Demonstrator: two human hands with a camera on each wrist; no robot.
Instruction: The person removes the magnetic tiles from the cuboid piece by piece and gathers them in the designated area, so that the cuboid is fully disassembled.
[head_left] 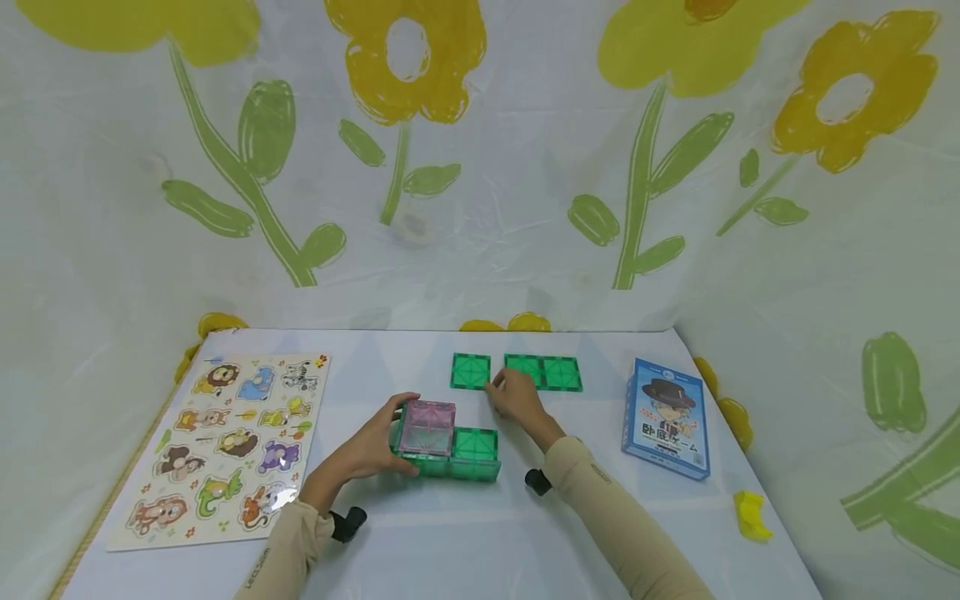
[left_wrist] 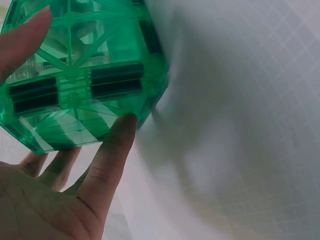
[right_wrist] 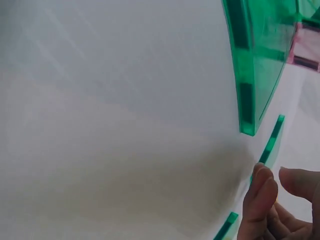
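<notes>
Flower-print sheet (head_left: 517,208) stood behind white bench (head_left: 570,542). Left hand (head_left: 363,448) curved round left end of green tile structure (head_left: 475,469), near middle, thumb on near side, fingers on far. Right hand (head_left: 520,400) lay farther off, fingers bent at right edge of single green tile (head_left: 470,372); pinching or merely touching, could not tell. Blue box (head_left: 666,417), right, read 卧底ゲーム; lettering on left sleeve (head_left: 288,550) unclear. Pink tile (head_left: 429,415) topped structure's left part. Animal pieces (head_left: 219,493) sat in puzzle board (head_left: 210,538), left.

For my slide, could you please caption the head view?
Left hand holding a tile structure, right hand beside flat green tiles.
</notes>
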